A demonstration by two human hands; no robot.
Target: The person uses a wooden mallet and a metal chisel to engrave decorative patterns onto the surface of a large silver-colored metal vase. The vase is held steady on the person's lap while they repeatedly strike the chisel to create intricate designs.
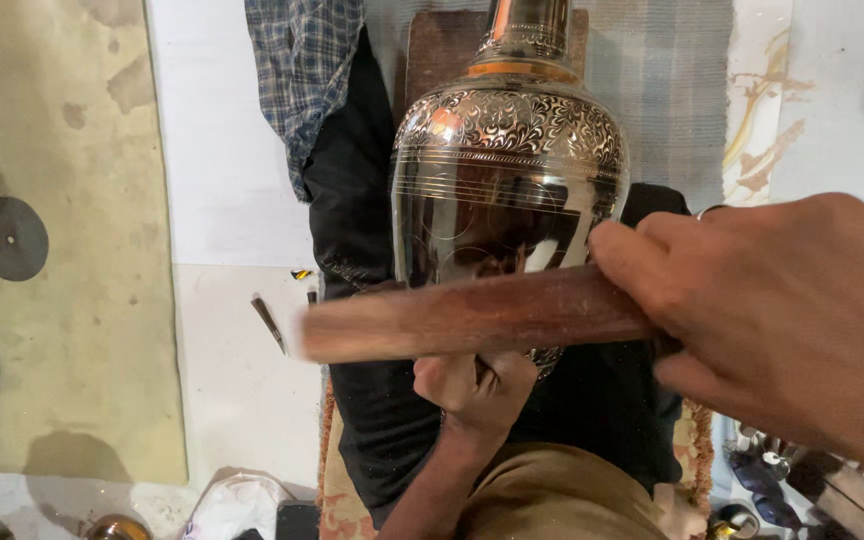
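Both hands are bare, no gloves: the right hand [772, 310] wears a thin silvery ring [709, 211] on one finger, and the left hand [474, 385] has none showing. Tan-brown cloth [562, 495] covers the lap, black cloth [382, 400] the legs

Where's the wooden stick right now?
In the head view, the stick lies across the frame's centre, gripped by the right hand, in front of the engraved metal vase, above the left hand.
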